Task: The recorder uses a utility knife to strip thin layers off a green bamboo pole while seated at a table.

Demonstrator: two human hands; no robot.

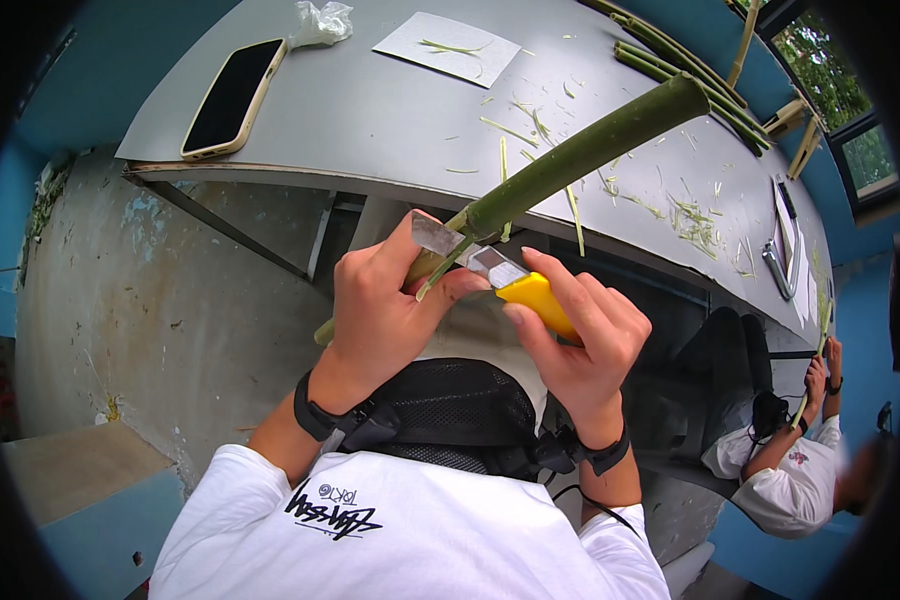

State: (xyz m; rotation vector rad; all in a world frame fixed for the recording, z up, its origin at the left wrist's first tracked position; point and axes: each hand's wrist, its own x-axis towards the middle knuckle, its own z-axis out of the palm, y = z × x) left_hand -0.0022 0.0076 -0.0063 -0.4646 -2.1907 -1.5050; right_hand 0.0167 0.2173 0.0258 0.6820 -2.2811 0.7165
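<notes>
A thick green bamboo stalk (590, 155) slants across the middle, its far end over the table and its near end in my left hand (385, 300). The fingers of that hand are wrapped round the stalk's lower part. My right hand (585, 325) grips a yellow utility knife (535, 300) with a wide metal blade. The blade crosses the stalk just above my left fingers, and my left thumb is close to the blade's base. A thin green strip hangs from the stalk beside the blade.
On the grey table (340, 110) lie a phone (235, 98), crumpled plastic (320, 22), a white sheet (446, 48) and scattered green shavings (695, 222). Several bamboo stalks (685, 75) lie at the far right, with a metal-framed tool (785, 255) nearer. Another person (795, 470) sits at right, holding a green strip.
</notes>
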